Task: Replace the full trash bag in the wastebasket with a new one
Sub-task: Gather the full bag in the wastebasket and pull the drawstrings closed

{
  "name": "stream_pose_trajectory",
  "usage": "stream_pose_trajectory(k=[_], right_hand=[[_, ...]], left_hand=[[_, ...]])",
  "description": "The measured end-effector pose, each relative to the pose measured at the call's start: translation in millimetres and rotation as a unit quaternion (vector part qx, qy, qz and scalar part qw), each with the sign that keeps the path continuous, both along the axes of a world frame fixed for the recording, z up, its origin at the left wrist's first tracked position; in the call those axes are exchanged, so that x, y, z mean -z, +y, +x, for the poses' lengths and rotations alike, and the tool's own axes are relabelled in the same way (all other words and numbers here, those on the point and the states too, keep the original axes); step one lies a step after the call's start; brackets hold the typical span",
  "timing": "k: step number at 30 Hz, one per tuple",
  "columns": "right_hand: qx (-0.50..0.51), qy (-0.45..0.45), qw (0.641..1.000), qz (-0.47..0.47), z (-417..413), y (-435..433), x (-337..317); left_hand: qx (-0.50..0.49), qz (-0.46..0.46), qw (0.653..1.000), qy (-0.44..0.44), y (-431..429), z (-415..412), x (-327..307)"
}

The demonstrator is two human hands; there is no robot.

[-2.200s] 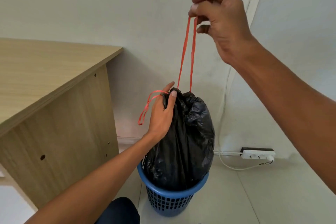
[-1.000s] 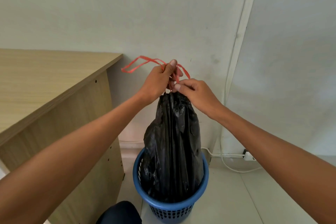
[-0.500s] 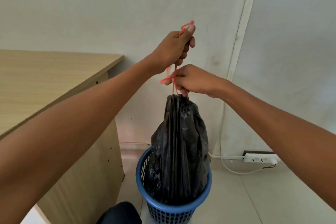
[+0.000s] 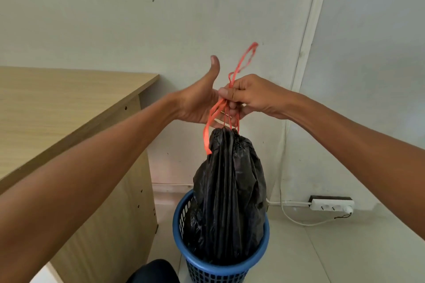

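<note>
1. One black plastic trash bag (image 4: 227, 190) stands with its long axis upright. Its gathered neck points up, its lower part sits in the one blue perforated plastic wastebasket (image 4: 220, 270), and its upper part rises well above the rim.
2. The wastebasket stands on the pale floor (image 4: 345, 248), just beside the side panel of the one light wooden desk (image 4: 57, 103) and near the white wall (image 4: 115, 18).
3. The red drawstring (image 4: 204, 139) runs up from the neck in several strands. One loop rises above the right hand (image 4: 250, 96), and one hangs down the neck's left side.
4. The right hand's fingers are curled round the bunched strands, just above the neck.
5. The left hand (image 4: 197, 103) is spread with the thumb straight up. Its fingers reach under the right hand, and I cannot tell whether they touch the strands.
6. One white power strip (image 4: 331, 204) lies at the floor's far edge against the wall, to the right of the wastebasket.
</note>
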State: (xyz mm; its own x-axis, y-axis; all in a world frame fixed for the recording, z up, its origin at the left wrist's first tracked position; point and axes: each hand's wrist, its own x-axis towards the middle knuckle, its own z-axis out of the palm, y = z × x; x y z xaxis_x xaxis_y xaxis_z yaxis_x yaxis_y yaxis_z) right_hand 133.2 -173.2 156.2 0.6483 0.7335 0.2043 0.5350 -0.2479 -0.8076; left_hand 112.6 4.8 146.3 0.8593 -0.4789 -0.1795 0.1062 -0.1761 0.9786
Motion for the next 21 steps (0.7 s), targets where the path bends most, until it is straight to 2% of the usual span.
stream_pose_trajectory(k=[3, 7, 11, 13, 15, 18, 21], right_hand=[[-0.008, -0.015, 1.000, -0.018, 2, -5, 0], [-0.008, -0.116, 0.990, -0.078, 9, -11, -5], [-0.015, -0.258, 0.953, -0.156, 18, -20, -3], [-0.018, -0.329, 0.934, -0.140, 22, -21, 5], [0.005, -0.384, 0.916, -0.116, 24, -19, 15], [0.057, -0.380, 0.920, -0.071, 29, -17, 25], [0.058, -0.304, 0.950, -0.038, 28, -20, 29]], left_hand=[[0.009, -0.027, 1.000, 0.005, 3, 2, 14], [0.016, 0.022, 0.999, -0.025, 9, 15, 26], [-0.032, 0.056, 0.996, -0.060, 8, 23, 34], [-0.025, 0.080, 0.995, -0.061, 5, 23, 37], [-0.001, 0.060, 0.997, -0.049, 2, 21, 37], [-0.045, 0.029, 0.997, -0.055, 0, 18, 34], [-0.115, 0.012, 0.991, -0.062, 9, 18, 34]])
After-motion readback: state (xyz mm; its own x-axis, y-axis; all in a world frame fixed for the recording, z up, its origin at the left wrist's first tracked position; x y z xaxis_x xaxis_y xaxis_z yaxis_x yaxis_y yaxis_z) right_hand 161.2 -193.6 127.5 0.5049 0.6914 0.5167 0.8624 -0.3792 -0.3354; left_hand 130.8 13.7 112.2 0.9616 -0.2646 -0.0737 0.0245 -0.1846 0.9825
